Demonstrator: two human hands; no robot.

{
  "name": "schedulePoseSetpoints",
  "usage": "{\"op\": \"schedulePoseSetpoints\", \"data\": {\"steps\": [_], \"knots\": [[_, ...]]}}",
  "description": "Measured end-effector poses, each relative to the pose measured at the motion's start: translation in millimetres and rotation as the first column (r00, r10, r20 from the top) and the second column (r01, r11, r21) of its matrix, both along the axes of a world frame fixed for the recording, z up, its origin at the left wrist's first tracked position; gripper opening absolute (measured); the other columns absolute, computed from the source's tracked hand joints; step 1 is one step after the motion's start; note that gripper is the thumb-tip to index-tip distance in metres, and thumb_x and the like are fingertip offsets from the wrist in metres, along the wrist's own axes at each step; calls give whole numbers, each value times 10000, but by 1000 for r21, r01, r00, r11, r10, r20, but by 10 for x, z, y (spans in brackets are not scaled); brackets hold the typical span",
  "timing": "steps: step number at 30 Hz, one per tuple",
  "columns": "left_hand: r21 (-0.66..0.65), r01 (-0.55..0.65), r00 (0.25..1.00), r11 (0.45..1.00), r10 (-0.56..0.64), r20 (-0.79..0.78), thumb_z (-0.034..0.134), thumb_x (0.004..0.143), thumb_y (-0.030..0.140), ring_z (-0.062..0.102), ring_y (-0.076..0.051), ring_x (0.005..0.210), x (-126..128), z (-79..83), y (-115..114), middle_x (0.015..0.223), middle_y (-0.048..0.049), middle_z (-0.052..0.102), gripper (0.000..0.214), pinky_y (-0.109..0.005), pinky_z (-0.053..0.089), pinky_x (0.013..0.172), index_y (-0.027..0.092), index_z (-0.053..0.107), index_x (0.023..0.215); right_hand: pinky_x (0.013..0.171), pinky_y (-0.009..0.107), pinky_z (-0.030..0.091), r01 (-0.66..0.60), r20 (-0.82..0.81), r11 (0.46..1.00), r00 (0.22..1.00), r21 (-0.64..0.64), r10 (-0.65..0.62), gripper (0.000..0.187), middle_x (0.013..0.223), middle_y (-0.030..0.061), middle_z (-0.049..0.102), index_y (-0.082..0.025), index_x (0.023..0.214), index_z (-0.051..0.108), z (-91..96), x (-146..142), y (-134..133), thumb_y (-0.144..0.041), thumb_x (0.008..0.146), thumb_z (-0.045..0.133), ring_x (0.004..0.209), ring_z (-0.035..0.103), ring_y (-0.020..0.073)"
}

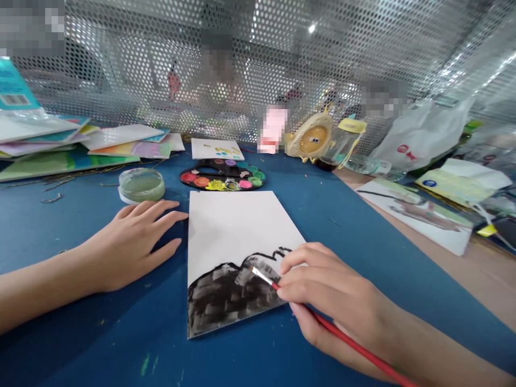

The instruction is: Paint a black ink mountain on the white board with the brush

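Note:
My right hand (334,290) grips a red-handled paintbrush (350,339), its flat tip over the dark painted part of a white canvas board (237,220). Black and grey strokes fill the lower part of the board below a bumpy black outline; the upper part is white. My left hand (141,236) lies on the blue table with fingers spread, their tips by the board's left edge. Just beyond it stands a round tub of cloudy greenish water (142,185). A black paint palette (197,171) with several colours sits behind the board.
Stacked painted boards (121,137) lie at the back left. A small paint-spotted board (217,149) rests behind the palette. Toward the right are a yellow round-faced figure (312,137), a yellow-lidded bottle (349,140), a plastic bag (419,134) and another painting (419,212). Perforated metal mesh (153,70) rises behind.

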State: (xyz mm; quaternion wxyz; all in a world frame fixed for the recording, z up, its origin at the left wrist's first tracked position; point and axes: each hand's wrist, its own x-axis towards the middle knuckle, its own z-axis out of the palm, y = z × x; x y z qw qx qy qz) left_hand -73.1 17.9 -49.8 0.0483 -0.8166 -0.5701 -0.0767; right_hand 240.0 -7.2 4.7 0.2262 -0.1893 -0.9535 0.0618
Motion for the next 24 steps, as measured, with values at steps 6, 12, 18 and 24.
{"op": "schedulePoseSetpoints", "data": {"steps": [6, 12, 18, 24], "knots": [[-7, -3, 1000, 1000, 3, 6, 226, 855, 536, 399, -275, 1251, -3, -4, 10, 1369, -43, 438, 499, -517, 352, 1016, 322, 462, 1239, 819, 358, 423, -4, 15, 1000, 1000, 10, 4, 162, 767, 49, 610, -137, 841, 568, 3, -1, -3, -8, 783, 489, 848, 539, 166], [3, -4, 1000, 1000, 4, 2, 216, 861, 525, 397, -267, 1250, 8, 0, 3, 1360, -51, 445, 495, -512, 347, 1019, 311, 466, 1231, 801, 363, 419, -57, 29, 998, 998, 3, 57, 177, 717, 31, 610, -144, 811, 553, 25, -21, -20, 8, 768, 475, 822, 533, 165], [7, -15, 1000, 1000, 15, -5, 207, 856, 526, 405, -264, 1245, 21, 17, -11, 1357, -42, 449, 496, -505, 353, 1016, 321, 471, 1222, 814, 360, 418, -40, 61, 999, 997, -8, 41, 182, 716, 26, 613, -142, 809, 564, 68, -23, -33, 16, 765, 483, 815, 528, 155], [-15, -2, 1000, 1000, 2, -11, 219, 862, 527, 391, -268, 1256, -4, 6, 0, 1370, -43, 431, 486, -512, 348, 1016, 324, 450, 1239, 817, 367, 422, 4, 17, 1000, 1000, -7, -3, 165, 715, 41, 568, -132, 760, 541, 52, 10, -40, 16, 746, 469, 816, 510, 158]]}}
